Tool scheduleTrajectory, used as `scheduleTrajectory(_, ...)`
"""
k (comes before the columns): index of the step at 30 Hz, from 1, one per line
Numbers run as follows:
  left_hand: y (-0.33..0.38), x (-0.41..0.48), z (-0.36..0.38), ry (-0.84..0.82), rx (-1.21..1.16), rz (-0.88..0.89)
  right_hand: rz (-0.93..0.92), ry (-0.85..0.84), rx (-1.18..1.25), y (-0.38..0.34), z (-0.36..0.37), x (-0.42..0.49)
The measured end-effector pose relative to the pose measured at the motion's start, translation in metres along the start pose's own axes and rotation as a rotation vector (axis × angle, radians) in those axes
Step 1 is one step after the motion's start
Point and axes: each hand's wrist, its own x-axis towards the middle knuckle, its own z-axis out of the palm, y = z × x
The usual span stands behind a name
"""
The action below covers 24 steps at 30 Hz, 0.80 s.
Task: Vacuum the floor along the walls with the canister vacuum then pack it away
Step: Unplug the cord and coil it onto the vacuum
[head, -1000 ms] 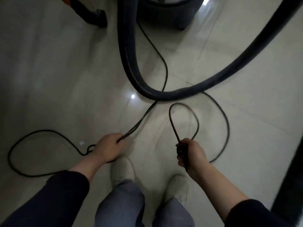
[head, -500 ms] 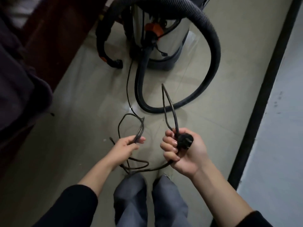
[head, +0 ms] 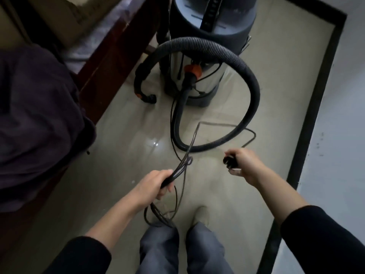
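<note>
Left hand grips the limp power cord in loops; right hand clutches its rigid plug (likely the surest handle); seems light, floppy, tangle-prone.

Beige floor carries canister vacuum, looped hose, slack cord

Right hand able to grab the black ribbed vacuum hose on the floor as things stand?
Probably not yet: the right hand grips the black power plug, so its fingers are taken. The way itself looks free; the black ribbed vacuum hose lies just ahead, only thin black cord between.
</note>
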Motion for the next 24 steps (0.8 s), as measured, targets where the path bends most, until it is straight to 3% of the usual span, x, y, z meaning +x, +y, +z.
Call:
scheduleTrajectory(6,0.075,0.008,-0.017,0.03,0.376,0.207,-0.135,0.101,-0.179,-0.019,-0.012,0.007)
scheduleTrajectory(11,0.133,0.034,-0.018,-0.124,0.259,0.2,-0.361,-0.023,-0.374,-0.055,-0.018,0.004)
scheduleTrajectory(15,0.195,0.069,-0.017,-0.204,0.293,0.187,-0.561,-0.136,-0.538,-0.101,-0.039,0.013)
scheduleTrajectory(24,0.278,0.148,-0.02,-0.3,0.33,0.163,-0.707,-0.23,-0.494,-0.177,-0.063,0.072)
